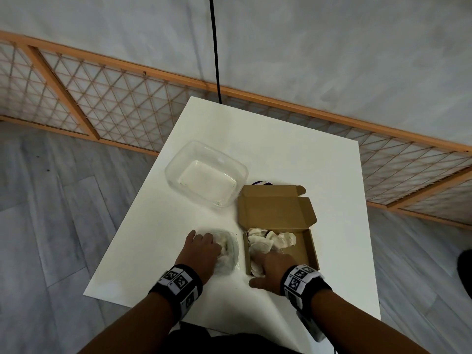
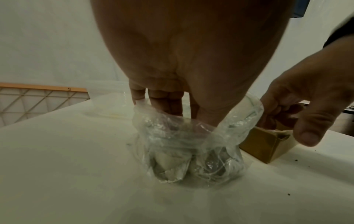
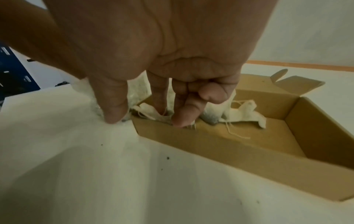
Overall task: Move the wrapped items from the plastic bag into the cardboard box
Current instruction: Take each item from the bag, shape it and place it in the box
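The left hand [image 1: 201,247] reaches down into the mouth of the clear plastic bag [image 2: 193,145], which stands on the white surface [image 1: 281,154]. Its fingers [image 2: 168,104] go inside past the crumpled rim; what the grip closes on in there cannot be told through the plastic. Below those fingers, at the bottom of the bag, lie a few pale wrapped items [image 2: 168,165], tea-bag-like sachets.

Just right of the bag sits the open cardboard box [image 1: 310,247], its lid flaps folded back away from the person. The right hand [image 1: 270,268] hangs over the box's near left corner. In the right wrist view its index and middle fingers [image 3: 184,112] dip among the sachets in the box [image 3: 243,112], the smaller fingers are curled in, and the thumb [image 3: 113,104] points down outside the box wall to the surface. The grip looks loose; whether it holds a sachet cannot be told. The sachets, with loose strings, are heaped beyond and left of the fingertips; the box floor to the right is bare cardboard.

Beyond the left hand stands a clear plastic tub [image 1: 207,173].
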Demonstrator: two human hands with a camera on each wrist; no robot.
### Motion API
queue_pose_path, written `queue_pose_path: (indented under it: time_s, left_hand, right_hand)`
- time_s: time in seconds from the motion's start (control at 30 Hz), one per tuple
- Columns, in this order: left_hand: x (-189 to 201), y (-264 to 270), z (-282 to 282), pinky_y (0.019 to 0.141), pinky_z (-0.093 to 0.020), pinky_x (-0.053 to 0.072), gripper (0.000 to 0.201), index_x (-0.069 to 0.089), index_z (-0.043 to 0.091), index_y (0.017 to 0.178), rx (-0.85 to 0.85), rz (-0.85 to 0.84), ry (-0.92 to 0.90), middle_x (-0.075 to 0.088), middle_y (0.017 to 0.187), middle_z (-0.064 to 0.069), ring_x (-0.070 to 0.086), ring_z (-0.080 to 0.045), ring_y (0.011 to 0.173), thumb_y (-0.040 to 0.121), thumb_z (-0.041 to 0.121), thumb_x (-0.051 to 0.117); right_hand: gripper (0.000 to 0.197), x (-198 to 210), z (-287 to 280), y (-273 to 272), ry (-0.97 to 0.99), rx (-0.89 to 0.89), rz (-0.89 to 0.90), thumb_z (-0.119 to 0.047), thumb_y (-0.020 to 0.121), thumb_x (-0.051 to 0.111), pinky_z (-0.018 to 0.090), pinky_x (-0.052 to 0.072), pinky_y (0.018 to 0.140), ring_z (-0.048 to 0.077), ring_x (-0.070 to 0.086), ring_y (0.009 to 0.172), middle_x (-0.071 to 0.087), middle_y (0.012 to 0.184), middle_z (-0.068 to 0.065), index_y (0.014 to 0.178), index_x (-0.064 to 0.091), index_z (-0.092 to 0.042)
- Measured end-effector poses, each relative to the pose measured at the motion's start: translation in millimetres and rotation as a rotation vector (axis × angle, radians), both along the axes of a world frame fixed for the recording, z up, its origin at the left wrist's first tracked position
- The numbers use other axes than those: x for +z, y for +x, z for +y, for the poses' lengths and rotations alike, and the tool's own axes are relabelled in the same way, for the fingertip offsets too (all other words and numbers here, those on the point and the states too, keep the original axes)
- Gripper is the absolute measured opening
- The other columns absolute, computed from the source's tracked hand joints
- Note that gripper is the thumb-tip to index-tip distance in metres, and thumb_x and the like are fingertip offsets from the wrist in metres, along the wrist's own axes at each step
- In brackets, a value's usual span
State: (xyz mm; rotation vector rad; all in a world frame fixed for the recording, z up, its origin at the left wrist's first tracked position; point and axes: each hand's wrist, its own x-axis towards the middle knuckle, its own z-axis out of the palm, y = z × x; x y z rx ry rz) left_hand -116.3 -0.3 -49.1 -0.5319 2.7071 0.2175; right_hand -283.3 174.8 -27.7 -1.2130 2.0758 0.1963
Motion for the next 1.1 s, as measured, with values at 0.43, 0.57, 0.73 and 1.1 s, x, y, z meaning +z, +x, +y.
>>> queue_pose_path:
  time_s: [0.43,0.57,0.73,1.1]
  left_hand:
    - [-2,1,-1,0.099,-0.051,0.053,0.024,0.074,0.031,0.081,0.010,0.038,-0.021,0.069,0.088,0.001,0.069,-0.024,0.078,0.061,0.024,0.085]
    - [-10,3,-1,0.090,-0.052,0.058,0.029,0.071,0.032,0.068,0.010,0.091,-0.038,0.066,0.075,0.005,0.068,-0.021,0.064,0.048,0.025,0.091]
    - [-2,3,0,0.102,-0.057,0.051,0.022,0.070,0.030,0.074,0.027,0.103,-0.009,0.067,0.074,0.006,0.069,-0.020,0.065,0.061,0.027,0.087]
    - [52,8,-2,0.089,-0.031,0.048,0.013,0.057,0.027,0.087,0.373,0.527,0.537,0.063,0.079,0.011,0.057,-0.010,0.076,0.100,0.027,0.059]
  right_hand:
    - [0.024,-9,3,-22,0.037,-0.237,-0.273,-0.042,0.093,0.058,0.029,0.048,0.072,0.012,0.057,0.076,0.061,0.080,-0.006,0.075,0.061,-0.026]
    - [0.017,-12,-1,-27,-0.041,-0.252,-0.213,-0.043,0.092,0.056,0.034,0.051,0.084,0.019,0.062,0.092,0.065,0.096,-0.004,0.100,0.058,-0.029]
    - [0.042,-19,-7,-23,-0.191,-0.504,-0.069,-0.046,0.089,0.069,0.033,0.049,0.077,0.026,0.064,0.086,0.065,0.093,0.002,0.112,0.041,-0.023]
    - [0.031,35,-18,-30,-0.352,-0.575,0.002,-0.056,0.093,0.059,0.032,0.053,0.068,0.013,0.063,0.074,0.065,0.081,-0.007,0.095,0.050,-0.027]
